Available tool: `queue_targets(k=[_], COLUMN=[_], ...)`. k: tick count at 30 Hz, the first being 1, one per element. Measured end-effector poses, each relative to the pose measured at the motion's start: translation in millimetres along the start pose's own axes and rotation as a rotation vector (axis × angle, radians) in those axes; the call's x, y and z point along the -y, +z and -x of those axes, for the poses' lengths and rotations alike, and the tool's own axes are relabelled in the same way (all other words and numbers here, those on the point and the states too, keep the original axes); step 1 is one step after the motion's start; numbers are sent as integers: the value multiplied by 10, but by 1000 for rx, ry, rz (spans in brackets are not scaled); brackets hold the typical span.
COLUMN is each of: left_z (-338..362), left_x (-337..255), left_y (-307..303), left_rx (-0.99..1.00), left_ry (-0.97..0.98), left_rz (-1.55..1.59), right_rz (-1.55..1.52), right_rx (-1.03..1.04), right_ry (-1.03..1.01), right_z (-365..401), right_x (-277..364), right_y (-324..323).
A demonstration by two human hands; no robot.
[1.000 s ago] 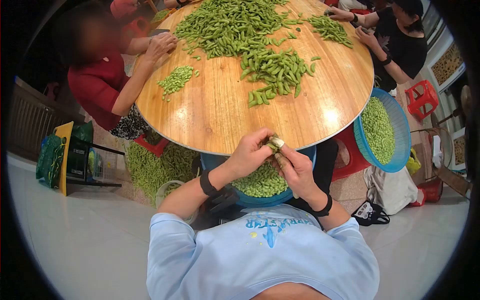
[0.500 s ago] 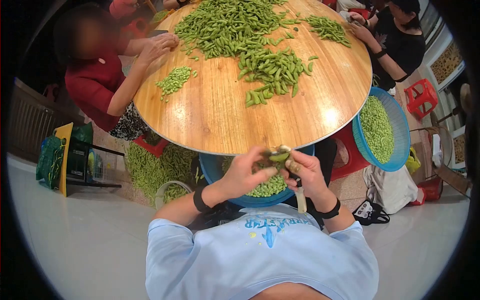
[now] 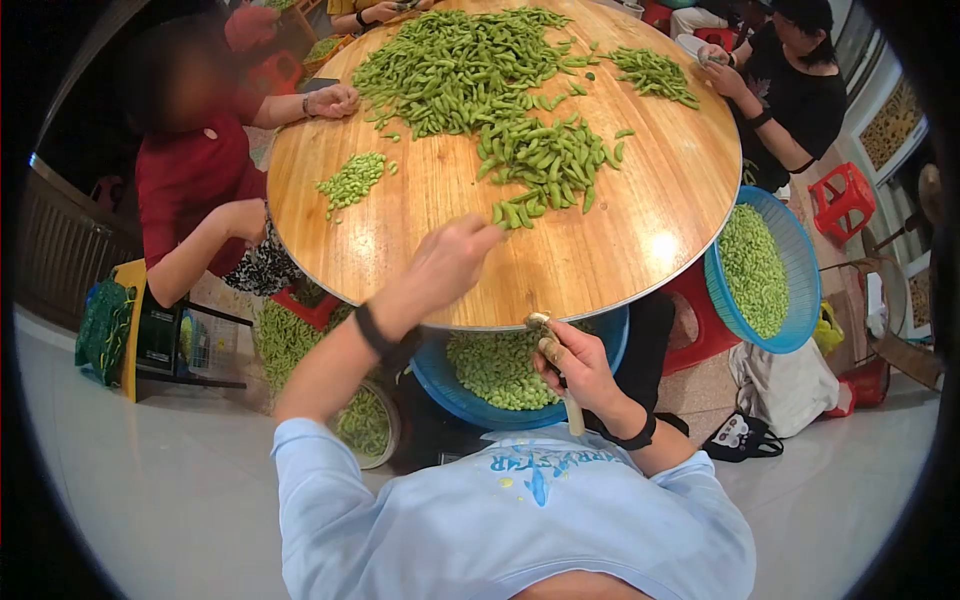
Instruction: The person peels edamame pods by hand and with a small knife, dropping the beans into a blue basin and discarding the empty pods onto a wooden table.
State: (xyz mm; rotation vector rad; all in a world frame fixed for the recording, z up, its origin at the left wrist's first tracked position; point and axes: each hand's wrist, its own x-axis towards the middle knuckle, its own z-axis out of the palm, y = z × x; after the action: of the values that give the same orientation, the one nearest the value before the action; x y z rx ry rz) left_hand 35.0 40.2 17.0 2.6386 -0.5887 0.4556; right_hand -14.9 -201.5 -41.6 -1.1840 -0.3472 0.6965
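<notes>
My left hand point(image 3: 455, 258) is over the round wooden table point(image 3: 420, 190), its fingertips at the near edge of a pile of green pods point(image 3: 550, 160). Its fingers are bent together; whether a pod is between them is hidden. At the table's front rim my right hand point(image 3: 580, 368) is closed around a tool with a pale handle point(image 3: 573, 413), which points down towards my shirt. Something small and dark sits at its thumb and fingertips, too small to name. Below my hands a blue basin point(image 3: 440, 375) holds shelled green beans point(image 3: 505, 370).
A larger pod pile point(image 3: 450, 65) covers the table's far part, with shelled beans point(image 3: 355, 182) at left. A person in red point(image 3: 195, 165) sits left, another in black point(image 3: 795, 110) right. A blue basket point(image 3: 800, 250) of beans stands right, a white bucket point(image 3: 390, 455) lower left.
My left hand has left my right hand and reached forward to the pods. The green pod between my hands is no longer seen. The person in red has lowered one arm.
</notes>
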Motion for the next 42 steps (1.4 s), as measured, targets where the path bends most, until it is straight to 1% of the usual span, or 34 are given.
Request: queue_targets(k=[2,5,6,8,9,11,12,14,15,17,18,21,23,28,29,31,35,37,38,40,41,42], left_z=[-284,-456,-494,-537,-531,-497,-473,-363,-301,-162,-97,42,77,129,132,137,171,175,180,164,178,186], left_x=[219,465,483,509,504,477,393,120,3,-190,-235,-284,-324,-344,-356,-398,-416,-335,-330,-358,-337,-304], left_y=[215,491,493,493,482,457,424,310,268,232,260,299,308,293,282,268,319,351,366,371,408,450], left_rx=[-15,19,22,-79,-75,-167,-162,38,44,185,185,219,201,138,136,60,-11,85,84,127,120,248], left_ry=[43,15,18,68,73,-117,-111,-406,-406,-544,-520,-539,-541,-504,-505,-413,-457,-595,-594,-834,-836,-786], left_rz=[-75,-139,-137,32,34,290,291,886,888,1236,1318,1313,1287,1195,1196,1092,1128,1384,1384,1814,1815,2041], right_rz=[-5,14,-1,-47,-51,-138,-115,-178,-242,-307,-339,-384,-396,-275,-274,-227,-129,-166,-165,-321,-320,-98], right_rx=[-24,-61,-87,-116,-121,-177,-172,-173,-169,-145,-107,-42,-10,27,28,-11,-55,-63,-63,14,19,-26], right_ry=[-11,-7,-15,-38,-40,-91,-129,-140,-147,-126,-114,-99,-95,-111,-109,-145,-165,-135,-135,-122,-118,-184], right_z=[9,17,14,-12,-45,-134,-176,-255,-288,-322,-331,-318,-310,-306,-308,-307,-314,-328,-326,-314,-295,-269], right_x=[10,52,47,57,58,65,103,213,245,256,266,255,253,234,221,193,179,180,182,188,172,142], right_y=[-29,-108,-131,-152,-159,-183,-204,-185,-173,-161,-140,-106,-87,-72,-61,-30,-16,-19,-23,-51,-56,-58])
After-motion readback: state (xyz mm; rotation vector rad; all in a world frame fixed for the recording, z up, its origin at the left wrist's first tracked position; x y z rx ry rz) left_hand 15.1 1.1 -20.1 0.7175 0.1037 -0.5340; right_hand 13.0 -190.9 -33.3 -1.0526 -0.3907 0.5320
